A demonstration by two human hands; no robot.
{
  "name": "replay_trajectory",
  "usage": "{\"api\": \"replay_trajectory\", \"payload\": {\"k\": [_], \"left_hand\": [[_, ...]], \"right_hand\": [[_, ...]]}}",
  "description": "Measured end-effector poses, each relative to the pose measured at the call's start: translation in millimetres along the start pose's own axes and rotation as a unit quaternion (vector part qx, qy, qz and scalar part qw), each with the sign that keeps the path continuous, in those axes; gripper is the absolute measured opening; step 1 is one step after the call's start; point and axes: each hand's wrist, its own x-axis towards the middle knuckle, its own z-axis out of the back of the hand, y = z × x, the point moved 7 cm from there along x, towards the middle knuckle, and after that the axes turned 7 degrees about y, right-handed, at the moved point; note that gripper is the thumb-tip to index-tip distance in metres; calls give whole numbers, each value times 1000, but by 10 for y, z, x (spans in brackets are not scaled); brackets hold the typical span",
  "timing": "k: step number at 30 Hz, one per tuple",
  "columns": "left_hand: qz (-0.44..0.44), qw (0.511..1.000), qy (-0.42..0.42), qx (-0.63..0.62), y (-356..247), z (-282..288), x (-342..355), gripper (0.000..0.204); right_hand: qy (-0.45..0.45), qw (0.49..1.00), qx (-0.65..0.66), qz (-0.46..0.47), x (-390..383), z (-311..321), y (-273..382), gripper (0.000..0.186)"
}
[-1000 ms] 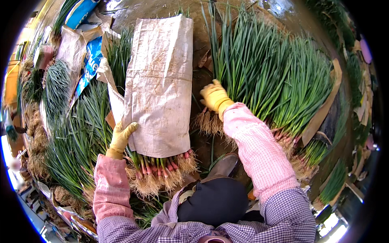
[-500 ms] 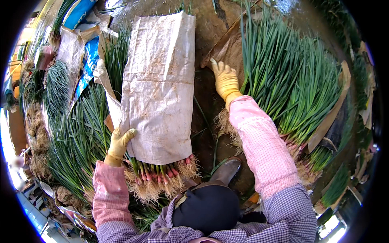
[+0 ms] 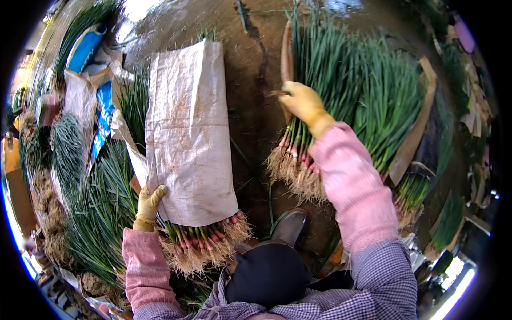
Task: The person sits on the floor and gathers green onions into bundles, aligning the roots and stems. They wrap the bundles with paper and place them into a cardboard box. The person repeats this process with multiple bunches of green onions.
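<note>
My left hand (image 3: 152,202), in a yellow glove, is closed on the lower left edge of a white woven sack (image 3: 189,122). The sack covers a bundle of green onions (image 3: 197,240), whose pink bulbs and pale roots show below it. My right hand (image 3: 304,104), also gloved, has its fingers closed on a brown sheet (image 3: 286,53), which stands on edge against the left side of a large upright-looking pile of green onions (image 3: 357,80). Roots and bulbs of that pile (image 3: 296,165) hang out beneath my right wrist.
More onion bundles (image 3: 101,208) lie at the left with torn blue-and-white sacks (image 3: 101,120) and root heaps. A brown strip (image 3: 410,122) edges the right pile. Wet concrete floor (image 3: 250,58) shows between the piles. My boot (image 3: 288,229) is at the bottom middle.
My right hand moved up and took hold of the brown sheet, which is now folded up narrow against the onion pile. My left hand stays on the sack, which appears shifted left as the view moved.
</note>
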Motion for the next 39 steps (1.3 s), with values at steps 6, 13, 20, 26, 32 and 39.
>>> {"api": "replay_trajectory", "payload": {"k": [6, 13, 20, 26, 32, 39], "left_hand": [[-39, 998, 8, 58, -222, -82, -44, 30], [-98, 952, 142, 251, -1727, -1010, -238, 20], [-212, 910, 215, 282, -3058, -2175, -135, 33], [-252, 824, 182, 474, -2793, -3405, 628, 68], [-271, 961, 46, -40, -1699, -4308, 1700, 39], [-227, 956, 153, -111, -1819, -4227, 1576, 37]], "right_hand": [[-274, 897, 327, -118, -2321, 1762, -1119, 10], [-395, 796, 415, -196, -3748, 2076, -1526, 10], [-377, 799, 419, -209, -3662, 2053, -1674, 10], [-385, 782, 441, -213, -3733, 2008, -1673, 10], [-389, 773, 489, -110, -3627, 1621, -1065, 15], [-433, 227, 746, -452, -4647, -1331, -1126, 42]]}}
